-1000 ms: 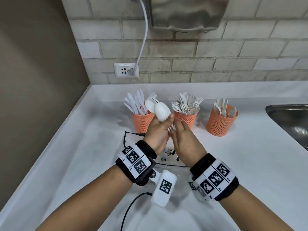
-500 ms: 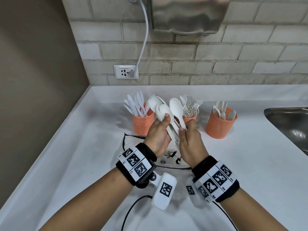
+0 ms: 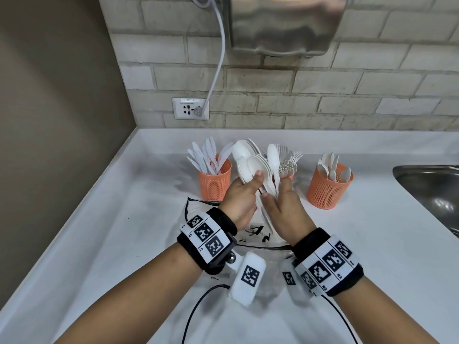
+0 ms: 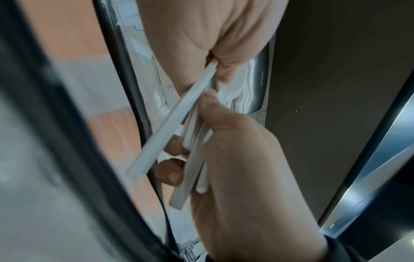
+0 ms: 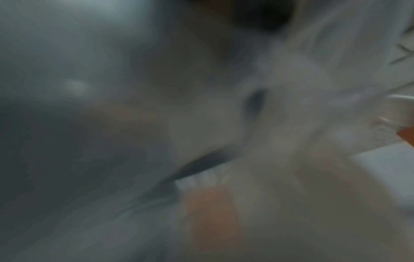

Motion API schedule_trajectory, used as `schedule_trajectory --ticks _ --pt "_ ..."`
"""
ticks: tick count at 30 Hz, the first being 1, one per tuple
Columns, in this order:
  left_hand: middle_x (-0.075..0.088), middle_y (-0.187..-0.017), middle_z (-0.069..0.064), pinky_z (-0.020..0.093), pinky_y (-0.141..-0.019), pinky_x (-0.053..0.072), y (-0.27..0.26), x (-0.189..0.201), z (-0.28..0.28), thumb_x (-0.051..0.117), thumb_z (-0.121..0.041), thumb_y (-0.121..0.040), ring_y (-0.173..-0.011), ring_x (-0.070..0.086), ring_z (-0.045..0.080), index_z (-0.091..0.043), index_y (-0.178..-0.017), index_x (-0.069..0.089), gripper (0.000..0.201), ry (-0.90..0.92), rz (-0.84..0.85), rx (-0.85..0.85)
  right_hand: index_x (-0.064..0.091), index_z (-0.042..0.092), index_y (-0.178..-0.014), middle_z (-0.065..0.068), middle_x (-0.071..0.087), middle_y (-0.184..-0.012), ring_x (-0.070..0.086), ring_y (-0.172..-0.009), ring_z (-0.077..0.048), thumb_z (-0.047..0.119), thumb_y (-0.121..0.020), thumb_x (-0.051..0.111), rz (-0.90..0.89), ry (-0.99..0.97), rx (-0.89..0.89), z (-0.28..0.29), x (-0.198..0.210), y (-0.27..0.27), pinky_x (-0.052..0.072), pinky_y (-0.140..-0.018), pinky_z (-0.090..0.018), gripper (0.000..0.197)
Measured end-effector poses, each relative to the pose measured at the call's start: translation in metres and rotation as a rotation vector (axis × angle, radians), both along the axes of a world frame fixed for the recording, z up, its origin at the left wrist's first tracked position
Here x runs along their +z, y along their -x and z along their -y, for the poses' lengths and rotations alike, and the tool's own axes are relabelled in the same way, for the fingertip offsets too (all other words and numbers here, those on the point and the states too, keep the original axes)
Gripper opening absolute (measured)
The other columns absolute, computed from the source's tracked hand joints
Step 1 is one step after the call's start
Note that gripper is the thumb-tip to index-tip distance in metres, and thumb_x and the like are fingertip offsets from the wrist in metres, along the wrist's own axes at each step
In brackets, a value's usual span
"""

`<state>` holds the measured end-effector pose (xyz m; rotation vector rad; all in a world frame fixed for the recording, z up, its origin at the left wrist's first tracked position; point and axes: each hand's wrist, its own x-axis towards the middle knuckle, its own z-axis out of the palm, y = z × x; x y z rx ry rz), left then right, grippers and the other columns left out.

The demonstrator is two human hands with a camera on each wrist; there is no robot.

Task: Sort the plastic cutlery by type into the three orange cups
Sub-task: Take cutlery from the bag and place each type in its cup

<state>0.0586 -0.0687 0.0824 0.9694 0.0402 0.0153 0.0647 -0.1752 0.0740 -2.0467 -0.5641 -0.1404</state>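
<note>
Three orange mesh cups stand in a row at the back of the white counter: the left cup (image 3: 214,182) holds knives, the middle cup (image 3: 288,175) forks, the right cup (image 3: 325,187) spoons. My left hand (image 3: 242,194) grips a bunch of white plastic spoons (image 3: 248,162), bowls up, in front of the left and middle cups. My right hand (image 3: 283,207) pinches one spoon (image 3: 273,157) by its handle, just right of the bunch. In the left wrist view the spoon handles (image 4: 195,150) cross inside my curled fingers. The right wrist view is a blur.
A clear plastic bag (image 3: 255,234) with black print lies on the counter under my hands. A steel sink (image 3: 434,192) is set in at the right. A wall socket (image 3: 190,108) with a white cable and a steel dispenser (image 3: 285,23) are above.
Both hands have lifted a little with the spoons. My right hand has drawn one spoon out of the bunch and holds it apart to the right.
</note>
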Motion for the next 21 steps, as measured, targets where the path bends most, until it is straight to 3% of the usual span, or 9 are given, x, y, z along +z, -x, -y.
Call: schedule_trajectory --ticks 3,5,6,8,11,14,17,19,21 --pt "0.070 -0.094 -0.001 0.016 -0.075 0.055 0.003 0.000 -0.002 0.039 -0.012 -0.097 -0.084 0.069 0.007 -0.002 -0.119 0.054 0.029 -0.040 0.001 -0.038 0.038 -0.003 -0.117 -0.015 0.057 -0.092 0.057 -0.088 -0.034 0.006 -0.093 0.043 -0.053 -0.045 -0.025 0.002 0.003 -0.001 0.044 -0.074 -0.038 0.027" --pt "0.073 -0.089 -0.002 0.016 -0.071 0.056 0.004 0.000 -0.003 0.039 -0.009 -0.097 -0.081 0.070 0.006 0.000 -0.120 0.054 0.029 -0.049 0.006 -0.017 0.040 -0.002 -0.114 -0.012 0.058 -0.084 0.059 -0.079 -0.031 0.008 -0.093 0.043 -0.085 -0.060 -0.027 0.002 0.002 -0.003 0.050 -0.072 -0.043 0.024" --pt "0.072 -0.094 0.002 0.018 -0.072 0.056 0.003 0.000 -0.003 0.039 -0.008 -0.097 -0.084 0.070 0.008 0.001 -0.122 0.052 0.029 -0.059 0.001 0.011 0.040 0.000 -0.114 -0.008 0.058 -0.081 0.060 -0.074 -0.022 0.009 -0.093 0.043 -0.089 -0.061 -0.028 0.003 0.001 -0.004 0.052 -0.069 -0.038 0.024" --pt "0.065 -0.110 0.015 0.028 -0.089 0.054 0.000 0.000 -0.004 0.039 -0.006 -0.097 -0.099 0.065 0.020 0.004 -0.124 0.049 0.031 -0.094 -0.021 0.089 0.040 0.007 -0.114 0.008 0.054 -0.074 0.054 -0.064 -0.002 0.009 -0.093 0.044 -0.083 -0.059 -0.024 0.005 -0.001 -0.007 0.047 -0.056 -0.013 0.021" --pt "0.061 -0.098 0.017 0.049 -0.106 0.040 -0.005 -0.003 -0.006 0.040 -0.005 -0.097 -0.100 0.057 0.032 0.000 -0.107 0.056 0.020 -0.111 -0.028 0.143 0.041 0.014 -0.114 0.019 0.049 -0.081 0.050 -0.074 0.003 0.006 -0.092 0.043 -0.082 -0.072 -0.023 0.008 0.001 -0.008 0.038 -0.058 0.003 0.024" --pt "0.062 -0.099 0.017 0.049 -0.104 0.040 -0.006 -0.004 -0.007 0.043 -0.004 -0.095 -0.097 0.057 0.031 0.003 -0.112 0.055 0.022 -0.120 -0.047 0.153 0.044 0.005 -0.118 0.012 0.051 -0.094 0.049 -0.085 -0.005 0.002 -0.090 0.044 -0.037 -0.084 -0.045 0.010 0.004 -0.007 0.034 -0.064 0.003 0.028" --pt "0.064 -0.105 0.019 0.046 -0.102 0.044 -0.007 -0.007 -0.004 0.047 -0.005 -0.094 -0.103 0.059 0.030 0.007 -0.121 0.052 0.030 -0.170 -0.043 0.161 0.044 0.000 -0.109 0.010 0.051 -0.080 0.049 -0.074 -0.012 -0.001 -0.089 0.045 0.009 -0.096 -0.069 0.012 0.004 -0.008 0.036 -0.062 -0.019 0.020" --pt "0.068 -0.092 0.011 0.042 -0.098 0.047 -0.005 -0.007 -0.001 0.048 -0.005 -0.093 -0.094 0.064 0.025 0.005 -0.111 0.057 0.023 -0.211 -0.001 0.145 0.043 0.005 -0.104 0.015 0.050 -0.077 0.051 -0.069 -0.002 0.000 -0.090 0.046 0.039 -0.098 -0.069 0.012 0.004 -0.008 0.038 -0.057 -0.010 0.016" --pt "0.069 -0.100 0.010 0.035 -0.097 0.049 -0.003 -0.005 0.003 0.049 -0.004 -0.092 -0.097 0.065 0.021 0.002 -0.113 0.057 0.023 -0.225 0.004 0.150 0.041 0.009 -0.104 0.016 0.048 -0.075 0.054 -0.068 0.008 0.003 -0.092 0.045 0.077 -0.097 -0.065 0.012 0.003 -0.006 0.038 -0.058 -0.003 0.014"
